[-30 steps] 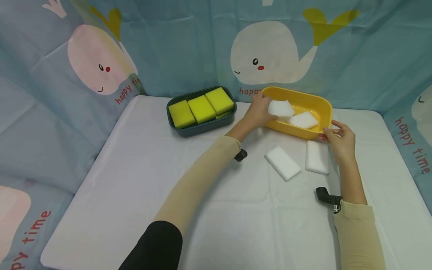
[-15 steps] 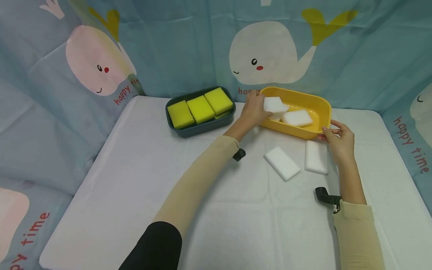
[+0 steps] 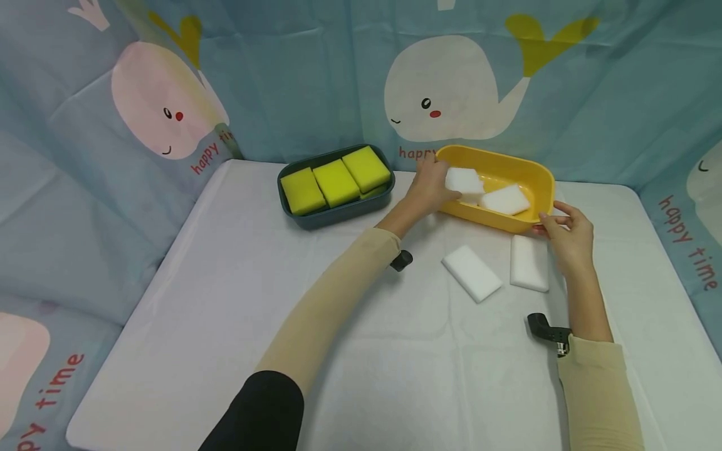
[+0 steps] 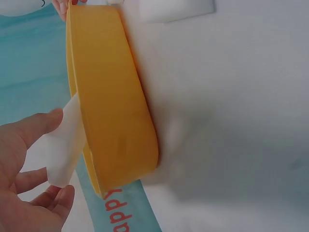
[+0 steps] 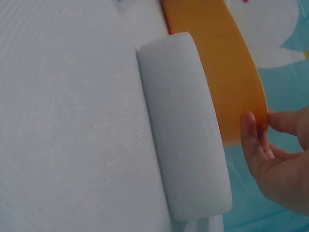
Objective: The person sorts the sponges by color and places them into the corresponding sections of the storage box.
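Note:
My left hand (image 3: pixel 431 185) grips a white sponge (image 4: pixel 67 140) at the left end of the yellow basin (image 3: pixel 479 216); thumb on one side, fingers on the other. This sponge partly sits below the basin's rim. Another white sponge (image 3: pixel 506 200) lies inside the basin beside it. At the basin's right front corner, my right hand (image 3: pixel 568 235) pinches the rim between thumb and fingers, as the right wrist view shows. Two more white sponges lie on the table in front: a slanted one (image 3: pixel 472 274) and one near the right hand (image 5: pixel 186 128).
A dark green basin (image 3: pixel 338 217) holding several yellow-green sponges (image 3: pixel 336 181) stands left of the yellow one. Both basins stand near the back edge of the white table (image 3: pixel 225 282). A blue curtain (image 3: pixel 316 75) with whale prints hangs right behind.
The left hand with its sponge shifted left, then came back slightly right. The sponge lying in the basin shifted left and back right with it. The right hand stayed at the rim.

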A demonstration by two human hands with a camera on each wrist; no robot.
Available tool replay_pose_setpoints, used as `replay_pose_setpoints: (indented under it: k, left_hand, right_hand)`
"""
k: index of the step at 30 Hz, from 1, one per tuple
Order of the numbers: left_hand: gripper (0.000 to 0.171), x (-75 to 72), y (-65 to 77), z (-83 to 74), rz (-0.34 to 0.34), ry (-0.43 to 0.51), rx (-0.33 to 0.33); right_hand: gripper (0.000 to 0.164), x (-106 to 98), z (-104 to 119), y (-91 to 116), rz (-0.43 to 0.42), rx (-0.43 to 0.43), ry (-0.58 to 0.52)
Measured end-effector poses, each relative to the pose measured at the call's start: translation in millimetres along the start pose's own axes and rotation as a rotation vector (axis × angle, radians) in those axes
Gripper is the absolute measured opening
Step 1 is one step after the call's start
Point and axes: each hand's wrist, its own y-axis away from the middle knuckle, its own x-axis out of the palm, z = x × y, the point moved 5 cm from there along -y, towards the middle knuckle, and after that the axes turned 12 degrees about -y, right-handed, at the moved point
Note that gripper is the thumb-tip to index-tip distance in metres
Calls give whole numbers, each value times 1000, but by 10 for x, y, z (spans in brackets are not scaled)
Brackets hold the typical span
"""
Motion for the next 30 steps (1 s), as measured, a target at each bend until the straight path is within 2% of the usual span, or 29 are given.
replay_pose_setpoints:
  k: [5, 20, 30]
  left_hand:
    - [52, 23, -13, -37, 1, 6, 6]
    - [44, 163, -131, -78, 13, -49, -64]
    - [46, 256, -225, -126, 32, -70, -111]
  right_hand:
    - [64, 0, 12, 6, 13, -19, -46]
    - [65, -12, 2, -2, 27, -25, -103]
    - [65, -10, 11, 4, 18, -24, -53]
